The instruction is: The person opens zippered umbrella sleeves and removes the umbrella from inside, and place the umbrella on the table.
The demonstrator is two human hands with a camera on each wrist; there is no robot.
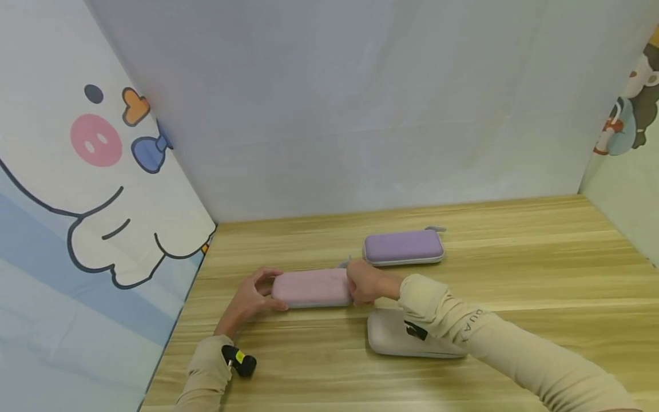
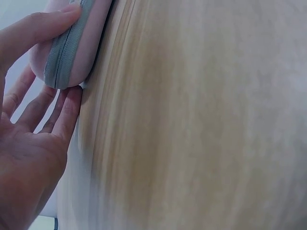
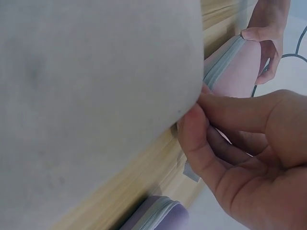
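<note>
A pink zip pencil case [image 1: 311, 288] lies on the wooden table between both hands. My left hand [image 1: 249, 297] holds its left end. In the left wrist view, the thumb presses the grey zipper band [image 2: 72, 45] while the other fingers reach round the far side and the tip. At the opposite end is my right hand [image 1: 366, 283], with curled fingers. The right wrist view shows thumb and forefinger pinched together by the case's end; what lies between their tips is hidden. A grey strap [image 1: 344, 263] sticks out behind the pink case near the right hand.
An off-white case [image 1: 386, 332] lies under the right forearm and fills much of the right wrist view. Behind and to the right sits a purple case [image 1: 404, 247] with a grey strap. Printed cloth walls [image 1: 360, 114] stand round the table [image 1: 540, 257].
</note>
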